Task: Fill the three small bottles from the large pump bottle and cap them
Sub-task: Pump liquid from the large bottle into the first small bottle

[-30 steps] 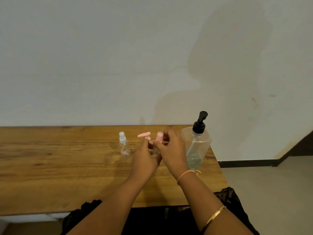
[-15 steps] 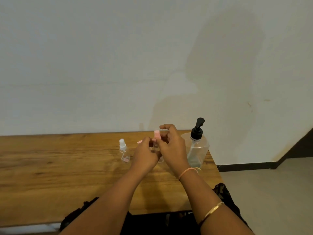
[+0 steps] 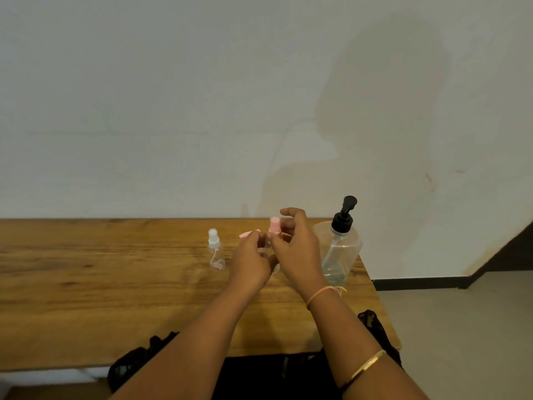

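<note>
Feed's showing a plain white wall and a wooden counter (image 3: 115,284). The left hand (image 3: 251,262) is curled round a small clear bottle (image 3: 267,241) mid-counter, though it's mostly hidden. The right hand (image 3: 298,249) pinches its pink cap (image 3: 274,225). The large pump bottle (image 3: 341,252) stands just right of them and the white-capped spray bottle (image 3: 215,252) stands left. I can see another pink cap (image 3: 246,234) peeking out behind the left fingers.

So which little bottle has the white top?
The small bottle standing alone, left of the left hand. Its spray top is white; the cap by the right hand is pink.
</note>
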Demonstrator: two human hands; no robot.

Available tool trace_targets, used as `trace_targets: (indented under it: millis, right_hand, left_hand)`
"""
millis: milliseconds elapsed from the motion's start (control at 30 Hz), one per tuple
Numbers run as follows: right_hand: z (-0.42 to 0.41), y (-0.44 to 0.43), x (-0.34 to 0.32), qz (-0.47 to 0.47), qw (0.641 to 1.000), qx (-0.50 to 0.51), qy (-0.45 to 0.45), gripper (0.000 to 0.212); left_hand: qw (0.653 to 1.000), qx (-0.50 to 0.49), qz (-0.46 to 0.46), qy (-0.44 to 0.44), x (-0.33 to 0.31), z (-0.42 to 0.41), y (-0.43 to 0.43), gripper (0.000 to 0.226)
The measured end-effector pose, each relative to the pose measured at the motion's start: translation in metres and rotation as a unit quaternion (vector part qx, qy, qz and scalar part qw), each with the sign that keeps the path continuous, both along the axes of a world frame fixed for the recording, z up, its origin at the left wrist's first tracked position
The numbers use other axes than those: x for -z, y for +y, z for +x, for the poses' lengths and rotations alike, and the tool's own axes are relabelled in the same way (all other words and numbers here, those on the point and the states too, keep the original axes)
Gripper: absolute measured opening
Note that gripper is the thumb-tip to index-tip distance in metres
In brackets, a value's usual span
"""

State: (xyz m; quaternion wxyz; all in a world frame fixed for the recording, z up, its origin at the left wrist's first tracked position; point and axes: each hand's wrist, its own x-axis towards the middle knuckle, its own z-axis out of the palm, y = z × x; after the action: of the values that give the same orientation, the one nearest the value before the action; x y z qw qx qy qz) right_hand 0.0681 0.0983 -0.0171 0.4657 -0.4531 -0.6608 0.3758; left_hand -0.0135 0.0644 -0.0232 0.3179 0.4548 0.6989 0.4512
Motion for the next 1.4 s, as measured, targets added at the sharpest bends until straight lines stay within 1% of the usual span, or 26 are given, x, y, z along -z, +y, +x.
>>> trace_targets:
  millis: [33, 67, 167, 200, 233, 300, 367, 400, 433, 500, 567, 633, 667, 733, 833, 933, 1000, 1033, 1100, 1167, 1200, 1267, 1333, 1400]
  right_hand:
    - [0.001, -0.001, 0.000, -0.003, 1.000, -0.012, 0.008, 0.030]
    - [0.002, -0.001, -0.001, -0.001, 1.000, -0.020, 0.005, 0.034]
    - [0.003, -0.002, 0.002, 0.003, 0.999, -0.027, -0.037, 0.057]
    - [0.003, 0.000, 0.004, 0.008, 0.998, -0.020, -0.054, 0.061]
    - [0.002, 0.001, 0.007, 0.014, 0.998, -0.008, -0.068, 0.059]
    - [0.000, 0.003, 0.008, 0.024, 0.996, 0.011, -0.083, 0.047]
    - [0.000, 0.003, 0.007, 0.028, 0.996, 0.001, -0.084, 0.038]
    - [0.001, 0.002, 0.005, 0.026, 0.996, -0.015, -0.081, 0.039]
    - [0.002, 0.001, 0.003, 0.020, 0.996, -0.033, -0.076, 0.042]
    - [0.002, 0.001, 0.000, 0.012, 0.996, -0.054, -0.071, 0.057]
    - [0.002, 0.003, 0.001, 0.034, 0.992, -0.030, -0.115, 0.065]
    - [0.002, 0.007, 0.003, 0.059, 0.986, -0.006, -0.157, 0.062]
    - [0.003, 0.008, 0.003, 0.064, 0.984, -0.011, -0.165, 0.059]
    - [0.005, 0.011, 0.002, 0.062, 0.982, -0.049, -0.170, 0.056]
    - [0.006, 0.010, -0.001, 0.044, 0.981, -0.097, -0.165, 0.061]
    - [0.005, 0.010, 0.003, 0.070, 0.979, -0.048, -0.187, 0.063]
    - [0.005, 0.012, 0.003, 0.086, 0.974, -0.016, -0.210, 0.056]
    - [0.005, 0.013, 0.002, 0.087, 0.971, -0.018, -0.224, 0.051]
    - [0.005, 0.011, -0.002, 0.087, 0.968, -0.059, -0.228, 0.049]
    - [0.005, 0.007, -0.003, 0.081, 0.968, -0.096, -0.216, 0.056]
    - [0.005, 0.006, -0.003, 0.077, 0.970, -0.095, -0.211, 0.059]
    - [0.004, 0.007, -0.003, 0.081, 0.970, -0.058, -0.220, 0.057]
    - [0.005, 0.010, -0.002, 0.084, 0.964, -0.020, -0.253, 0.050]
    - [0.006, 0.012, -0.002, 0.077, 0.958, -0.023, -0.276, 0.039]
  left_hand:
    - [1.000, 0.000, 0.003, -0.004, 0.001, 0.000, 0.000, 0.020]
    - [1.000, -0.001, 0.005, -0.001, 0.003, 0.000, 0.000, 0.020]
    - [1.000, -0.005, 0.005, 0.017, 0.010, -0.003, 0.000, 0.020]
    - [1.000, -0.005, 0.000, 0.020, 0.011, -0.004, 0.000, 0.020]
    - [1.000, -0.004, -0.003, 0.024, 0.012, -0.004, 0.000, 0.019]
    - [1.000, 0.001, -0.004, 0.029, 0.013, -0.005, 0.001, 0.025]
    - [1.000, 0.005, -0.004, 0.030, 0.012, -0.005, 0.001, 0.031]
    - [0.999, 0.006, 0.000, 0.033, 0.012, -0.006, 0.001, 0.033]
    - [0.999, 0.007, 0.007, 0.035, 0.013, -0.006, 0.001, 0.033]
    - [0.999, 0.007, 0.023, 0.038, 0.014, -0.007, 0.001, 0.032]
    - [0.998, 0.003, 0.021, 0.055, 0.015, -0.007, 0.003, 0.032]
    - [0.997, 0.005, 0.012, 0.071, 0.016, -0.008, 0.005, 0.034]
    - [0.997, 0.008, 0.010, 0.073, 0.018, -0.008, 0.006, 0.035]
    - [0.998, 0.006, 0.008, 0.069, 0.019, -0.009, 0.006, 0.035]
    - [0.997, 0.006, 0.012, 0.077, 0.021, -0.010, 0.007, 0.038]
    - [0.997, 0.000, 0.011, 0.078, 0.023, -0.011, 0.008, 0.029]
    - [0.996, -0.001, 0.004, 0.088, 0.026, -0.012, 0.009, 0.036]
    - [0.996, 0.001, 0.004, 0.092, 0.027, -0.012, 0.010, 0.039]
    - [0.995, 0.006, 0.008, 0.097, 0.028, -0.012, 0.010, 0.041]
    - [0.994, 0.008, 0.010, 0.109, 0.027, -0.013, 0.009, 0.037]
    - [0.994, 0.011, 0.012, 0.109, 0.027, -0.013, 0.008, 0.036]
    - [0.995, 0.012, 0.013, 0.099, 0.027, -0.013, 0.009, 0.036]
    - [0.995, 0.007, 0.003, 0.099, 0.028, -0.013, 0.010, 0.038]
    - [0.995, 0.004, -0.003, 0.097, 0.030, -0.014, 0.011, 0.039]
